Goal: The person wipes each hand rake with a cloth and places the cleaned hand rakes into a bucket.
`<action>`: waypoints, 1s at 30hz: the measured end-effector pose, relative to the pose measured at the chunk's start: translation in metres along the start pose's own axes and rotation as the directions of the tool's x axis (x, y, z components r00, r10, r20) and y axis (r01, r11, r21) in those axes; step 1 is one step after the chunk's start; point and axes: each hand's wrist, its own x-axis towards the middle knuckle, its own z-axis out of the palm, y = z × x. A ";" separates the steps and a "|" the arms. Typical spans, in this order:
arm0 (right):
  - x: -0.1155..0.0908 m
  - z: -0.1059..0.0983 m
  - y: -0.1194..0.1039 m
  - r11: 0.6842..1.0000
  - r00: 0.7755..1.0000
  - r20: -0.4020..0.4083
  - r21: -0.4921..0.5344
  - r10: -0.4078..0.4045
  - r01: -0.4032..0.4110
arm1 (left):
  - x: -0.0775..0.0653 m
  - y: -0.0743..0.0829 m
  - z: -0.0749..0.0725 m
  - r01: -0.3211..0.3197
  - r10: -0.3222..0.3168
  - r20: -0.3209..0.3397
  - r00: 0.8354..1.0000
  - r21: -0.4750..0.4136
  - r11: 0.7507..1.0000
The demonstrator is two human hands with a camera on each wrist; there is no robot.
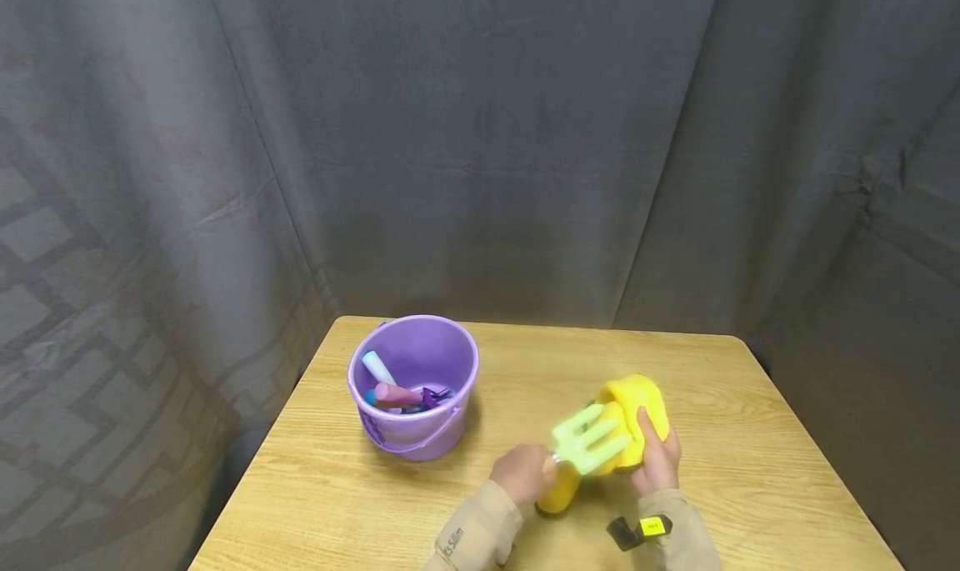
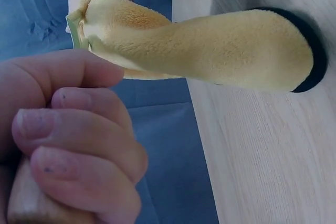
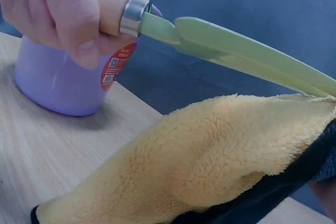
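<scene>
My left hand (image 1: 521,473) grips the wooden handle (image 3: 113,8) of a small garden fork with pale green tines (image 1: 588,442). In my right hand (image 1: 658,458) is a fluffy yellow cloth (image 1: 645,404) with dark edging, bunched up behind the tines. One end of the cloth (image 2: 252,51) hangs down to the table. The right wrist view has the green fork head (image 3: 236,51) side-on, its far end meeting the cloth (image 3: 210,156). Curled fingers (image 2: 79,129) fill the near part of the left wrist view; the fork head is mostly hidden there.
A purple bucket (image 1: 442,438) stands on the wooden table (image 1: 300,488) to the left. Inside it lie several tools, among them one with a pink handle (image 1: 397,394) and one with a pale blue handle (image 1: 378,368). Grey curtains (image 1: 480,137) hang around the table.
</scene>
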 end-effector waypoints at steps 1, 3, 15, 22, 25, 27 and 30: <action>0.000 0.000 0.000 1.000 1.000 -0.009 0.009 -0.006 0.006 | 0.000 0.000 0.000 0.000 0.000 0.000 1.000 0.002 1.000; 0.000 0.000 -0.001 1.000 1.000 -0.025 0.025 -0.019 0.020 | 0.001 -0.001 0.000 -0.002 0.002 -0.002 1.000 0.006 1.000; 0.005 -0.009 -0.003 0.975 0.983 -0.141 0.174 -0.117 0.141 | 0.003 -0.006 -0.003 -0.019 0.022 -0.048 0.999 0.060 0.998; 0.007 -0.010 0.004 0.994 0.996 -0.079 0.097 -0.042 0.049 | 0.008 -0.005 -0.013 -0.049 0.056 -0.080 0.995 0.083 0.995; 0.004 -0.010 0.010 0.999 1.000 0.005 0.052 -0.001 0.000 | 0.010 -0.003 -0.015 -0.063 0.070 -0.088 0.994 0.081 0.995; 0.002 -0.009 0.014 0.999 0.996 0.091 0.030 0.018 -0.020 | 0.011 -0.001 -0.016 -0.059 0.065 -0.091 0.994 0.074 0.996; -0.002 -0.009 0.020 1.000 0.969 0.245 -0.003 0.028 -0.028 | 0.011 0.001 -0.017 -0.044 0.049 -0.096 0.994 0.055 0.998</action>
